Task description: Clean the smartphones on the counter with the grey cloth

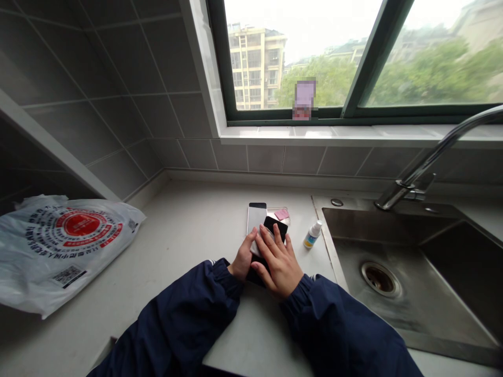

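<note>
A black smartphone [279, 227] slants across the middle of the counter, its upper end showing past my fingers. My left hand [241, 258] grips its left side, thumb pointing up along the edge. Over the phone lies my right hand [280, 262], palm down with fingers stretched out and slightly apart. A small pale cloth-like piece [257, 247] shows under the right fingers, mostly hidden. Just behind the hands is a flat white panel with a black end [257, 219], like a phone screen film. Beside it a clear tray-like case [286, 221] carries a pink packet [282, 214].
A small white spray bottle [312, 234] stands right of my hands, near the edge of the steel sink [332, 251]. The tap [404, 183] arches over the sink. A white plastic bag [78, 241] lies at the left. A window and its sill [275, 135] are behind.
</note>
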Tool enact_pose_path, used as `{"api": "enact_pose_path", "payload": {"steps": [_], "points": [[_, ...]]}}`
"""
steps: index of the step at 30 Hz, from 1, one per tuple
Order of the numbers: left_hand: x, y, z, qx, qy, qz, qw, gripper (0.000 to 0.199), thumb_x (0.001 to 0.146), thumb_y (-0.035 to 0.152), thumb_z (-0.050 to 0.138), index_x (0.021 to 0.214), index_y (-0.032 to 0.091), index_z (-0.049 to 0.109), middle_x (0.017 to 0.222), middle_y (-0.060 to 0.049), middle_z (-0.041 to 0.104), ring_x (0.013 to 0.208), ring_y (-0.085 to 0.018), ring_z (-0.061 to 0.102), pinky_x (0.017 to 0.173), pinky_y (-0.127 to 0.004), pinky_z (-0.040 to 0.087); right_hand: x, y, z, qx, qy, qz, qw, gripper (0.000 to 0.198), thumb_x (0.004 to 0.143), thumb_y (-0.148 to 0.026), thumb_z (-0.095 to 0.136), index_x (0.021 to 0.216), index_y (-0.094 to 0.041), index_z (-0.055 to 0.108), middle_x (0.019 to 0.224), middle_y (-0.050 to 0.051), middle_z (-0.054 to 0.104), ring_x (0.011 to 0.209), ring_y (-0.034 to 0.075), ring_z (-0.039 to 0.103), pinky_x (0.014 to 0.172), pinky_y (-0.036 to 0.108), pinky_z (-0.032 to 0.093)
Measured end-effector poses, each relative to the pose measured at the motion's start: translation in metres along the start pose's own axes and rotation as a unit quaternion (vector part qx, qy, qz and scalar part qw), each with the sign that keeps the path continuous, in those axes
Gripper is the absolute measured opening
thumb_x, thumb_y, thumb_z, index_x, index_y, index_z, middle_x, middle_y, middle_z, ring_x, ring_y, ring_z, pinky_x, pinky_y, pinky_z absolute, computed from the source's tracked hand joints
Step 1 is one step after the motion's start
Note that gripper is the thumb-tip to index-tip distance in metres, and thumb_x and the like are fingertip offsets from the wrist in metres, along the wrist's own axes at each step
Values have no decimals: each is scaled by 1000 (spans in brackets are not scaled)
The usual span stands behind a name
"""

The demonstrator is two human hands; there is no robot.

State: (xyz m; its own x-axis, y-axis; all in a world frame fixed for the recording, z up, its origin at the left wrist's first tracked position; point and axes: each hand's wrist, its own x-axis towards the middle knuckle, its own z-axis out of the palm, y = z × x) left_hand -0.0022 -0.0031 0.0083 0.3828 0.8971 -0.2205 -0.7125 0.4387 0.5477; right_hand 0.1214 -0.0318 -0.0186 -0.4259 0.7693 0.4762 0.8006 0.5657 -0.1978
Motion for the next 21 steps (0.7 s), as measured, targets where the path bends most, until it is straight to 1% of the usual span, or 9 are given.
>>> {"api": "enact_pose_path", "payload": {"steps": [2, 5, 7, 10, 14, 18, 21], "points": [[0, 2, -2, -15, -3, -9, 1000, 51, 96, 47, 51, 121, 6, 67, 115, -17, 73, 124, -30, 62, 118, -42, 33, 0, -2, -2, -1, -10, -15, 1000, 63, 100, -40, 44, 156, -14, 33, 164, 10, 23, 154, 38, 6, 117, 66, 22], [-1, 8, -4, -34, -33, -43, 998, 67, 93, 61, 49, 125, 4, 64, 115, -21, 73, 119, -34, 64, 114, -48, 38, 0, -5, -7, 4, -23, -36, 999, 60, 101, -40, 45, 155, -15, 37, 164, 7, 24, 154, 39, 6, 118, 66, 20], [-2, 13, -4, -34, -42, -47, 997, 74, 91, 67, 46, 127, 4, 63, 115, -22, 72, 116, -36, 66, 111, -50, 41, 1, -6, -9, 11, -30, -52, 998, 58, 101, -39, 46, 154, -16, 39, 164, 6, 25, 154, 39, 5, 119, 66, 19], [-2, 18, -4, -26, -35, -26, 999, 79, 89, 72, 44, 130, 7, 60, 115, -22, 72, 113, -37, 67, 108, -53, 43, 1, -7, -11, 23, -33, -72, 997, 58, 100, -40, 48, 153, -17, 41, 163, 6, 28, 154, 37, 6, 120, 65, 19], [-3, 24, -3, -20, -21, -21, 999, 86, 87, 78, 39, 135, 9, 57, 120, -23, 70, 111, -38, 67, 104, -55, 45, 0, -7, -10, 36, -26, -89, 995, 57, 98, -38, 51, 151, -18, 43, 160, 7, 35, 154, 36, 9, 119, 64, 22], [-3, 29, -5, -8, -9, -27, 1000, 89, 86, 80, 37, 138, 10, 54, 123, -24, 68, 108, -38, 68, 100, -56, 47, -1, -8, -9, 65, -3, -122, 990, 50, 100, -36, 49, 146, -17, 51, 156, 6, 43, 153, 34, 15, 122, 60, 21], [-2, 31, -9, -1, -8, -30, 1000, 92, 84, 82, 38, 138, 10, 54, 123, -23, 68, 107, -38, 68, 99, -55, 48, -2, -9, -8, 89, 20, -132, 987, 44, 101, -34, 46, 140, -17, 57, 153, 4, 48, 153, 32, 19, 123, 57, 19]]}}
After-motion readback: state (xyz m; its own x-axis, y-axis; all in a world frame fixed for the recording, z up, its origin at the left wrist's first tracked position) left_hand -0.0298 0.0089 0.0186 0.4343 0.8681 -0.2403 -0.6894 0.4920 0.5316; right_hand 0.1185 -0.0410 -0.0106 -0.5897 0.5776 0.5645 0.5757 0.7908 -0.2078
